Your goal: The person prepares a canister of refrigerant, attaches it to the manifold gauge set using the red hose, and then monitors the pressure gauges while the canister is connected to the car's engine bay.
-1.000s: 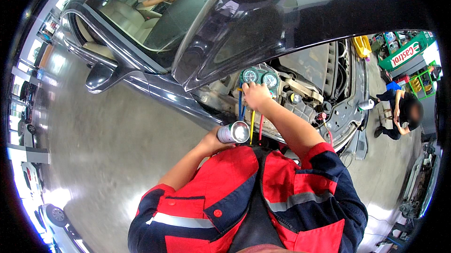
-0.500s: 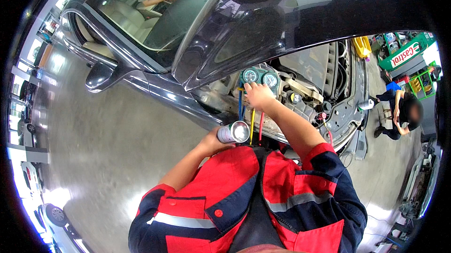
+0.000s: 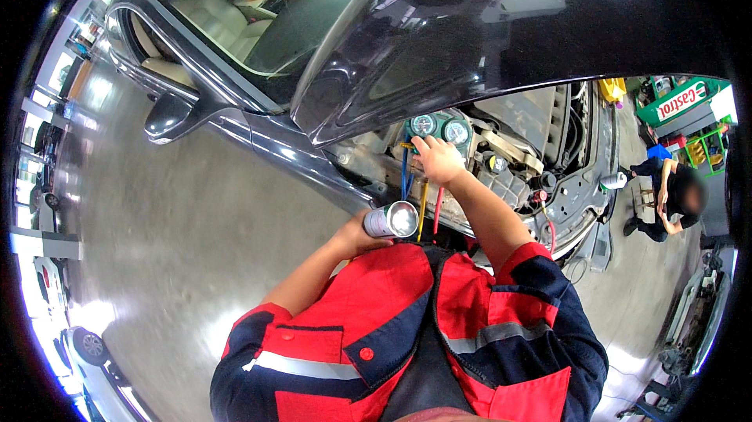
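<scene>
My left hand [image 3: 356, 234] wraps round a can [image 3: 381, 221] with a pale label, tilted so that its silver round end faces up, close to my jacket front. Over the engine bay's near side, my right hand [image 3: 440, 164] has its fingers bent at the lower edge of a manifold gauge set [image 3: 439, 129]. Two round dials show on this gauge set; what the fingertips grip is partly hidden behind the hand. Blue hose [image 3: 404, 175], yellow hose [image 3: 423, 209] and red hose [image 3: 438, 212] run down below it.
A raised dark hood [image 3: 470, 38] spans above the engine [image 3: 521, 124]. The car's side mirror [image 3: 168, 117] juts out at left. Someone sits behind the windshield [image 3: 235, 23]; another person [image 3: 666, 191] sits at right. A white bottle [image 3: 614, 180] stands on the car's front edge.
The view has shifted slightly, so the car and gauges appear a little lower. Both hands keep nearly the same places, left on the can, right at the gauge set.
</scene>
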The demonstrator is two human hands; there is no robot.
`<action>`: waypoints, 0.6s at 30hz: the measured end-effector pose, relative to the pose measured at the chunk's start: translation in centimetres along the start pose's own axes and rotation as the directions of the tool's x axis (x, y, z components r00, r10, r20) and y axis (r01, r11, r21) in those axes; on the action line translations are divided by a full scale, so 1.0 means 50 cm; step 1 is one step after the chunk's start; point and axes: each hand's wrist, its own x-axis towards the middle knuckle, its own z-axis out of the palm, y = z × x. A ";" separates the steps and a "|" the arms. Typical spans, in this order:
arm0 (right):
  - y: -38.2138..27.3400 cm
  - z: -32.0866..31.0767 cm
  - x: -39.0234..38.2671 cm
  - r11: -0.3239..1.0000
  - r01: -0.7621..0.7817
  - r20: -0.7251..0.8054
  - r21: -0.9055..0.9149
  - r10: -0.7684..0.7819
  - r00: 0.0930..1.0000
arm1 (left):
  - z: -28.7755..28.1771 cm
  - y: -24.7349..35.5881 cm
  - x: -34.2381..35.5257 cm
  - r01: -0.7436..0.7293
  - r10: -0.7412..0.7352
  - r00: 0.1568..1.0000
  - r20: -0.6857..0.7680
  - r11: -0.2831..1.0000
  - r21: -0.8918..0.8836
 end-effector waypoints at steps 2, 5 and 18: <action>0.004 0.009 0.004 1.000 0.020 -0.034 0.021 -0.020 0.999 | 0.000 -0.016 0.002 -0.002 0.003 1.000 0.005 0.999 -0.047; 0.009 0.017 0.005 0.999 0.036 -0.083 0.041 -0.032 0.996 | -0.002 -0.035 0.008 -0.009 0.009 1.000 -0.004 1.000 -0.030; -0.032 0.008 -0.076 0.997 -0.023 -0.229 -0.070 0.006 0.973 | -0.063 0.062 0.161 -0.411 0.594 0.749 -0.295 0.764 0.497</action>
